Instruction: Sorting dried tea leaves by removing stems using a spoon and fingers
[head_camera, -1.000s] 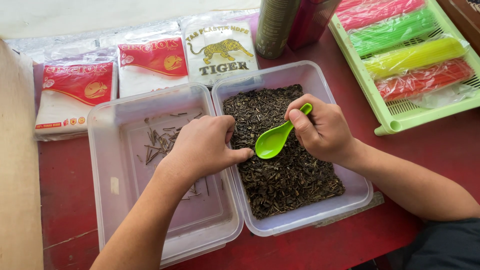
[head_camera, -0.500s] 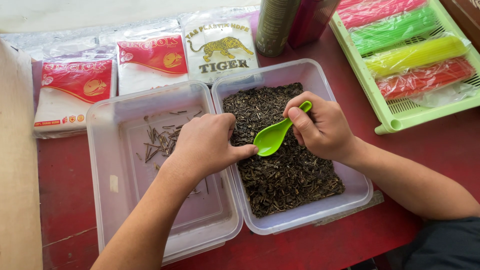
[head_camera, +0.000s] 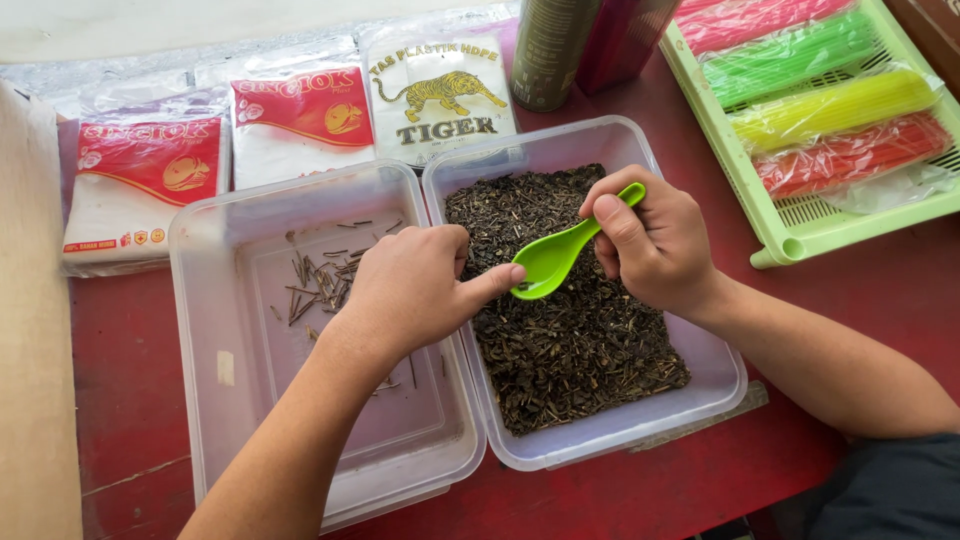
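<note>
The green plastic spoon (head_camera: 560, 256) sits low over the dried tea leaves (head_camera: 560, 330), bowl tipped toward the person's left, handle angled up and away. The right hand (head_camera: 655, 245) holds the handle with fingers curled and pressed together and the thumb laid along the top, a grip that likely keeps the bowl steady. The left hand (head_camera: 415, 290) is loosely closed, its thumb extended so that the tip touches the bowl's rim; whether the thumb pins anything there cannot be told. The leaves fill the right clear plastic container (head_camera: 700, 345). Touching it on the left stands a second clear container (head_camera: 215, 330) holding only a scatter of thin stems (head_camera: 320, 280), kept apart from the leaves. Both stand on a red table (head_camera: 860, 300), with plastic bag packs (head_camera: 300, 120) behind and a green tray of coloured straws (head_camera: 760, 215) to the right.
</note>
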